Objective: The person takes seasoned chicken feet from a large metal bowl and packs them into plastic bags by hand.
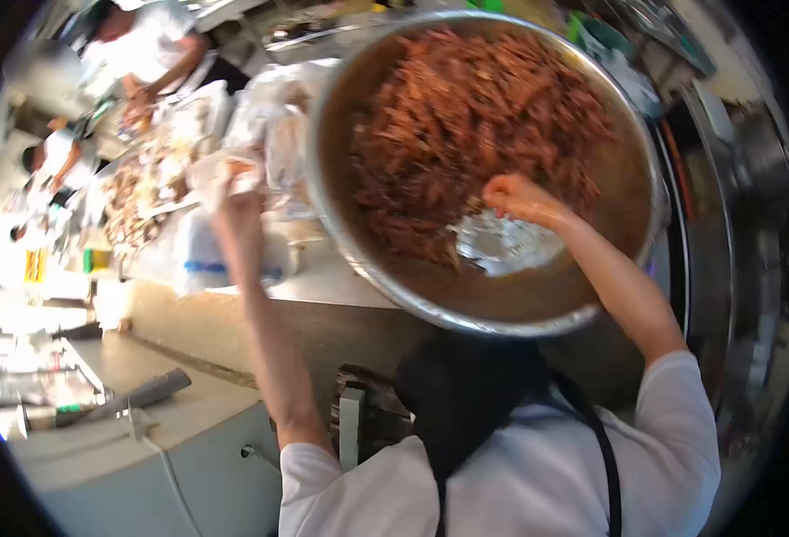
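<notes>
A large metal bowl [323, 192] holds a heap of reddish-brown strips of food [484, 98]. Inside the bowl, my right hand [521, 199] is closed at the lower edge of the heap, above a shiny silvery patch [506, 243]; what its fingers hold, if anything, is too small to make out. Left of the bowl, my left hand [236, 201] is blurred and lies at a clear plastic bag [202, 179] with something orange-pink at its opening. The fingers of that hand are smeared by motion.
More plastic bags [283, 143] lie between the bowl and a pile of pale pieces [135, 201]. Two other people [157, 45] work at the upper left. A grey-topped counter [148, 412] with a dark cylindrical object [148, 392] stands at the lower left.
</notes>
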Action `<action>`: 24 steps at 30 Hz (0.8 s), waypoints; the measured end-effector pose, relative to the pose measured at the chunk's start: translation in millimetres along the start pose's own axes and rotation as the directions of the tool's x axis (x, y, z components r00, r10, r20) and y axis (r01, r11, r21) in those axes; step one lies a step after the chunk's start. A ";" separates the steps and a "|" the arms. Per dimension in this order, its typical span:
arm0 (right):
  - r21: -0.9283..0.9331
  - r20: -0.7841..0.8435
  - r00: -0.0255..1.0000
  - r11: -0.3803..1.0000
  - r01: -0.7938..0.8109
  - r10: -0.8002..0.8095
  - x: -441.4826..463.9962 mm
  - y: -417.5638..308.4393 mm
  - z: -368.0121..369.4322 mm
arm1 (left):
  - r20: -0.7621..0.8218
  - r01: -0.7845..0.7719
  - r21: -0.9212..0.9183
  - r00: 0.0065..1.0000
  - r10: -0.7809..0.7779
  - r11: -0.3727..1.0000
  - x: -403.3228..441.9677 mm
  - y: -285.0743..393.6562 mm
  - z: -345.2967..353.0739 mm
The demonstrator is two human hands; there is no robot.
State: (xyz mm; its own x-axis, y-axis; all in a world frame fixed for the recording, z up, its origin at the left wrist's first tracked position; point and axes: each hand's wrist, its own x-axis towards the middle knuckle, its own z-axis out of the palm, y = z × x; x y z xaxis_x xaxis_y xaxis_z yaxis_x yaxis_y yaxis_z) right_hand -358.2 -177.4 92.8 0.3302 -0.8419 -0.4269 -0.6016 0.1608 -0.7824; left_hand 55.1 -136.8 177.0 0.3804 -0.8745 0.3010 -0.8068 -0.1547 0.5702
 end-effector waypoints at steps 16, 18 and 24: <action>-0.671 0.562 0.825 0.618 0.410 0.063 13.7 33.4 79.2 | -0.467 0.153 0.283 0.884 -0.003 0.947 -34.8 -66.7 -56.9; -0.672 0.342 0.927 0.651 0.354 -0.152 34.1 28.4 89.9 | -0.465 0.263 0.315 0.881 -0.094 0.912 -27.7 -63.2 -73.3; -0.812 0.341 0.828 0.305 0.498 -0.444 58.9 41.4 121.9 | -0.660 0.062 -0.107 0.742 -0.117 0.992 -9.2 -47.1 -177.4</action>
State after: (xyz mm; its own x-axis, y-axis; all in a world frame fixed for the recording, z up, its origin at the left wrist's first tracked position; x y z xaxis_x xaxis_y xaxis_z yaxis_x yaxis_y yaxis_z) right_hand -275.0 -157.5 -20.0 0.7888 -0.5934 -0.1604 -0.6098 -0.7883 -0.0825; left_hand 169.8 -39.9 282.9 0.6751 -0.3270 0.6613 -0.7290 -0.1582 0.6660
